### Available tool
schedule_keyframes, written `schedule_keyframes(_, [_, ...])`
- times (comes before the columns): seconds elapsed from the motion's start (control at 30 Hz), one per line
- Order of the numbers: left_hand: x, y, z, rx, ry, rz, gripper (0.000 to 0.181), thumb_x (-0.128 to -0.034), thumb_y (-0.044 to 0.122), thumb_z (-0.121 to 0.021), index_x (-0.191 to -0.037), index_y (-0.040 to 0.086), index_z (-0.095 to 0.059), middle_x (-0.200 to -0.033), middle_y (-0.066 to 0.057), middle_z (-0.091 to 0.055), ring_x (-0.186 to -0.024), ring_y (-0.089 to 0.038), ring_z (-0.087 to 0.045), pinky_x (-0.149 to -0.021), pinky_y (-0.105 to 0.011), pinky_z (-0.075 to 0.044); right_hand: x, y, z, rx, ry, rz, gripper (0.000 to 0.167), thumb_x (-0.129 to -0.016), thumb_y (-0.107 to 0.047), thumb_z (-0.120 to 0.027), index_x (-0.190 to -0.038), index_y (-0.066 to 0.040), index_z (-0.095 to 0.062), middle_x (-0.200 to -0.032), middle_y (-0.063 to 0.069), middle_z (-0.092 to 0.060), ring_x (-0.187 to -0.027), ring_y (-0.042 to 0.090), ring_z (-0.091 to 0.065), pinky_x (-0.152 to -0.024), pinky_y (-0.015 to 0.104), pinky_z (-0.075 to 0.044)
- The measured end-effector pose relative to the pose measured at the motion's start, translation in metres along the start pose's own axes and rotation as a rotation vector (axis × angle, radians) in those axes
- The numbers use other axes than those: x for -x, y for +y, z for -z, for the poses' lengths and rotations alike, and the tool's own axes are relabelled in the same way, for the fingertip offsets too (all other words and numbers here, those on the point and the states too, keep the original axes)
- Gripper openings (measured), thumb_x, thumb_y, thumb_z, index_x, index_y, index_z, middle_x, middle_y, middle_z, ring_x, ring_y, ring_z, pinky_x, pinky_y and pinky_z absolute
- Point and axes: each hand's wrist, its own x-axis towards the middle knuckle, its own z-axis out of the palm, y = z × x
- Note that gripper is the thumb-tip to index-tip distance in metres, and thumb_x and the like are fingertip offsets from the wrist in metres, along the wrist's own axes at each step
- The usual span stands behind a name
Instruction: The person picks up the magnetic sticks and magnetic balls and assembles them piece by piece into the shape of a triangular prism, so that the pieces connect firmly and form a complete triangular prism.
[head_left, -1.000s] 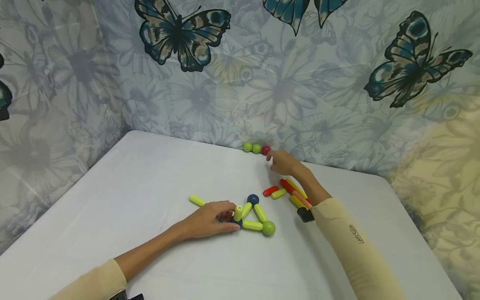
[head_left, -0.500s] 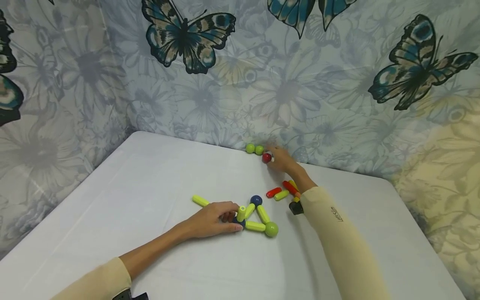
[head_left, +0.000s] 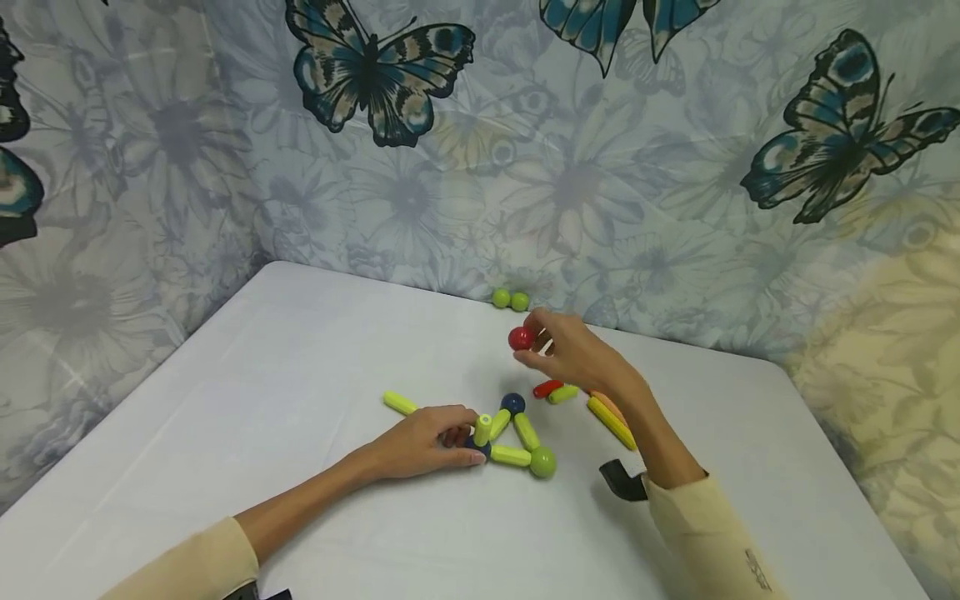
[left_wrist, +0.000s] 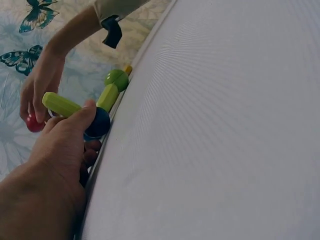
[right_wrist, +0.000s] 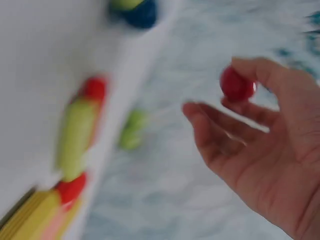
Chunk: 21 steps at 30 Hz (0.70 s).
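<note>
My right hand [head_left: 573,350] pinches a red ball [head_left: 521,338] between thumb and fingertips, held above the table; the right wrist view shows the same red ball [right_wrist: 237,84] with the other fingers spread. My left hand [head_left: 427,442] grips a dark blue ball [left_wrist: 98,123] at one corner of a flat triangle of yellow-green sticks. One stick [head_left: 483,429] stands up from that corner. A second blue ball [head_left: 513,403] and a green ball [head_left: 543,462] form the other corners, joined by sticks [head_left: 511,455]. The left fingers partly hide the gripped ball.
Two green balls [head_left: 510,299] sit at the table's back edge by the patterned wall. Red, yellow-green, orange and yellow sticks [head_left: 611,422] lie right of the triangle, partly under the right forearm. A loose yellow-green stick [head_left: 400,402] lies behind the left hand on the white table [head_left: 337,333].
My right hand has taken the red ball from beside the green balls and carried it toward me, slightly left. The left hand stays on the triangle's corner.
</note>
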Motion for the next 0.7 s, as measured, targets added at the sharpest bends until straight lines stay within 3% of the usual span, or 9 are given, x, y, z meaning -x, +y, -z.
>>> schedule_keyframes(0.13, [0.0,0.0,0.0,0.005,0.006,-0.028,0.022,-0.0992,0.042,-0.071,-0.112,0.026,-0.063,-0.088,0.012,-0.058,-0.082,-0.002,-0.054,-0.076,-0.02,-0.046,0.033,-0.038,0.001,-0.003,-0.077,0.145,0.022,-0.097,-0.025,-0.072,-0.114,-0.013,-0.064,-0.106,-0.004,-0.073,-0.098,0.016,-0.07,-0.084,0.036,-0.06])
schedule_keyframes(0.3, [0.001,-0.002,0.001,0.004,0.021,-0.035,0.023,-0.0975,0.04,-0.074,-0.112,0.027,-0.063,-0.085,0.013,-0.057,-0.08,-0.001,-0.052,-0.072,-0.019,-0.045,0.043,-0.062,-0.008,0.093,-0.176,0.268,0.014,-0.096,-0.021,-0.071,-0.108,-0.018,-0.064,-0.107,-0.009,-0.069,-0.097,0.012,-0.069,-0.087,0.03,-0.058])
schedule_keyframes(0.5, [0.002,-0.002,-0.001,0.025,0.01,-0.017,0.024,-0.0964,0.043,-0.075,-0.113,0.029,-0.064,-0.083,0.014,-0.057,-0.077,0.0,-0.051,-0.071,-0.018,-0.045,0.048,-0.067,-0.011,0.076,-0.241,0.221,0.031,-0.098,-0.026,-0.073,-0.125,-0.018,-0.062,-0.117,-0.008,-0.07,-0.106,0.017,-0.072,-0.094,0.033,-0.058])
schedule_keyframes(0.6, [0.002,-0.001,-0.001,0.024,0.012,-0.019,0.023,-0.0963,0.042,-0.075,-0.112,0.029,-0.063,-0.083,0.013,-0.057,-0.078,0.0,-0.052,-0.071,-0.018,-0.045,0.053,-0.065,-0.004,0.08,-0.267,0.155,0.043,-0.098,-0.028,-0.073,-0.137,-0.02,-0.057,-0.122,-0.006,-0.069,-0.113,0.018,-0.07,-0.094,0.034,-0.057])
schedule_keyframes(0.7, [0.002,0.0,-0.002,0.018,0.013,-0.016,0.023,-0.0969,0.043,-0.074,-0.11,0.028,-0.063,-0.084,0.013,-0.057,-0.078,-0.001,-0.052,-0.071,-0.019,-0.045,0.055,-0.054,0.006,0.096,-0.264,0.079,0.042,-0.099,-0.024,-0.073,-0.138,-0.019,-0.057,-0.127,-0.001,-0.069,-0.116,0.021,-0.068,-0.093,0.037,-0.057])
